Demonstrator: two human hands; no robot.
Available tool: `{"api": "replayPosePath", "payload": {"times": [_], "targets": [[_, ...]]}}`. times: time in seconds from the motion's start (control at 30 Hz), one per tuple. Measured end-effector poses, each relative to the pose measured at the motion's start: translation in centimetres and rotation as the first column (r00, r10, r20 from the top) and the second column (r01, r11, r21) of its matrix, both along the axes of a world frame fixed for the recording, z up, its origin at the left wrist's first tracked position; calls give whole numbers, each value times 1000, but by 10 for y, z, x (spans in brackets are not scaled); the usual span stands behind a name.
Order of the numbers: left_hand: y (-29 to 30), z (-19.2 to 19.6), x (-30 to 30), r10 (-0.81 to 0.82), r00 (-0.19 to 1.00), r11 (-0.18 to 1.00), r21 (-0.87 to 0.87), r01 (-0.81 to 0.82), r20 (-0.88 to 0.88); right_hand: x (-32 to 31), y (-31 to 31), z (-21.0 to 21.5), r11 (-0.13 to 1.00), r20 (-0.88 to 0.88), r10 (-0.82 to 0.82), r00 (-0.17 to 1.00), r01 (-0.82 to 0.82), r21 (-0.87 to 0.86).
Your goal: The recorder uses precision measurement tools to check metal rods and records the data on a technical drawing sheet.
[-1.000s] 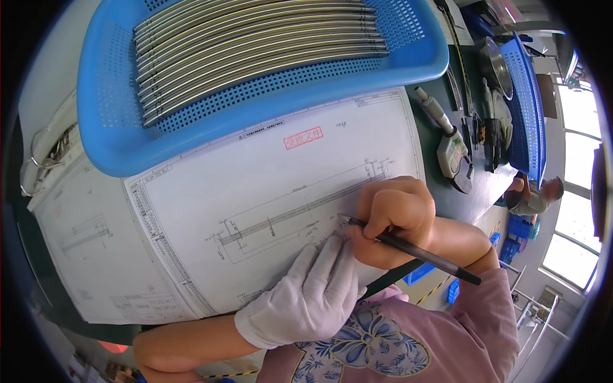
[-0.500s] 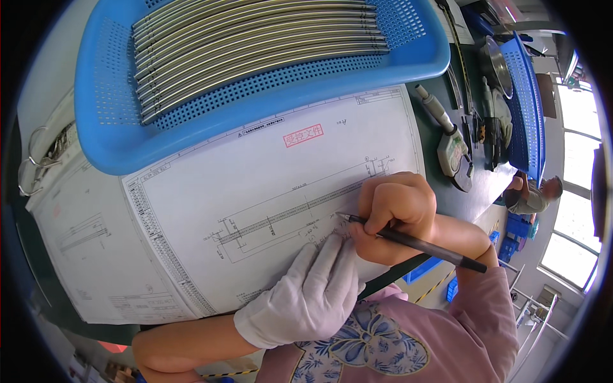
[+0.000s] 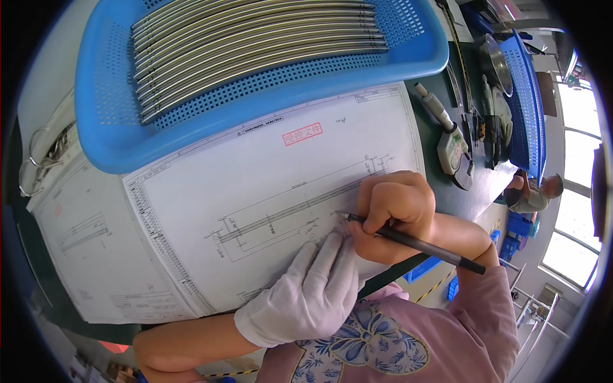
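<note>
A technical drawing on white paper (image 3: 211, 166) lies on the table, with a long hatched rod drawn across its middle and a red stamp near its top. My right hand (image 3: 399, 217) is bare and grips a dark grey pen (image 3: 434, 249). The pen's tip is at the paper, just below the drawn rod. In a white glove, my left hand (image 3: 306, 293) rests flat on the lower part of the sheet, fingers stretched toward the pen tip. Its fingertips partly cover some handwritten marks.
Beyond the drawing stands a blue perforated basket (image 3: 268, 105) with several thin metal rods (image 3: 255, 51). To the right lie a digital micrometer (image 3: 452, 150), other tools, a metal bowl (image 3: 495, 64) and another blue basket (image 3: 527, 108). Another person (image 3: 533, 195) is farther off.
Almost nothing differs. Both hands and the pen stay in nearly the same place on the sheet.
</note>
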State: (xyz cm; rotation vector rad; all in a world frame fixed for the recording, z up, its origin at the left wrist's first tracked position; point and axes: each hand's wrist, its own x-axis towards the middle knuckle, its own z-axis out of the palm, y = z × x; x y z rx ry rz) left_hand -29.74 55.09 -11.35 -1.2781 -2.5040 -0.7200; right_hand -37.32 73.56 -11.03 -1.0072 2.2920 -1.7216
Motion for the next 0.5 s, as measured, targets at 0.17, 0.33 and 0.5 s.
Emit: {"api": "replayPosePath", "payload": {"times": [0.17,0.33,0.5], "targets": [[-1,1,1,6,1000,1000,-19,-6,-16,1,0,2,1000,32,-14,999,14,2],[-1,0,1,3,1000,1000,-21,-4,-15,2,-1,0,999,42,-42,998,42,4],[1,1,-1,32,999,999,7,-32,-24,2,1,2,1000,49,-7,999,6,14]]}}
